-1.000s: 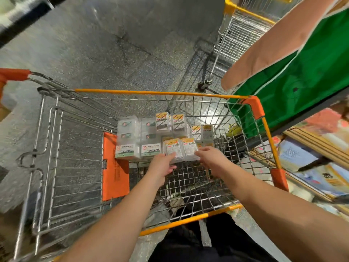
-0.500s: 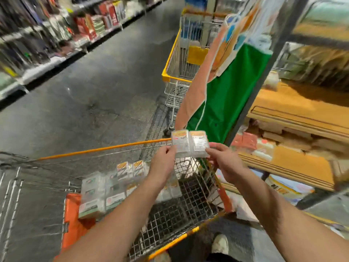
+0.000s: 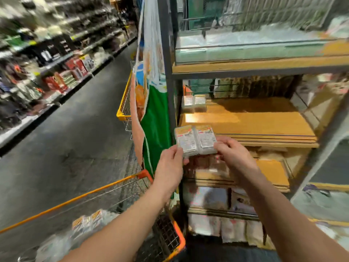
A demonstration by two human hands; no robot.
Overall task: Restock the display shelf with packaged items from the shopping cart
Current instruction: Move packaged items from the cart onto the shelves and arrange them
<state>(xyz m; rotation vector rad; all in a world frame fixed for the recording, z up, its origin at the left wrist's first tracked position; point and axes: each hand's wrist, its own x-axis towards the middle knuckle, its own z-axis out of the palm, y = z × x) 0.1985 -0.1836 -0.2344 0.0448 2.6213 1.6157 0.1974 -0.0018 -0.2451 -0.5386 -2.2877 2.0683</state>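
The step in hand looks like the carry from cart to shelf. The left hand (image 3: 171, 163) and the right hand (image 3: 233, 155) together hold a pair of packaged items (image 3: 195, 139) side by side in the air, each hand pinching a near corner, left at the pack's 7 o'clock, right at its 5 o'clock. The packs hang just in front of the wooden display shelf (image 3: 264, 121), level with its front edge, not yet resting on it. At about 12 o'clock from them, two similar packs (image 3: 194, 103) already stand at the shelf's back left corner (the rest of that board shows bare wood). The shopping cart (image 3: 177, 237) lies at 7 o'clock, with more packs (image 3: 88, 223) blurred inside it.

The next move probably calls for reaching forward over the shelf edge and setting the pair down flat, beside or in front of the stocked two, before either grip loosens.
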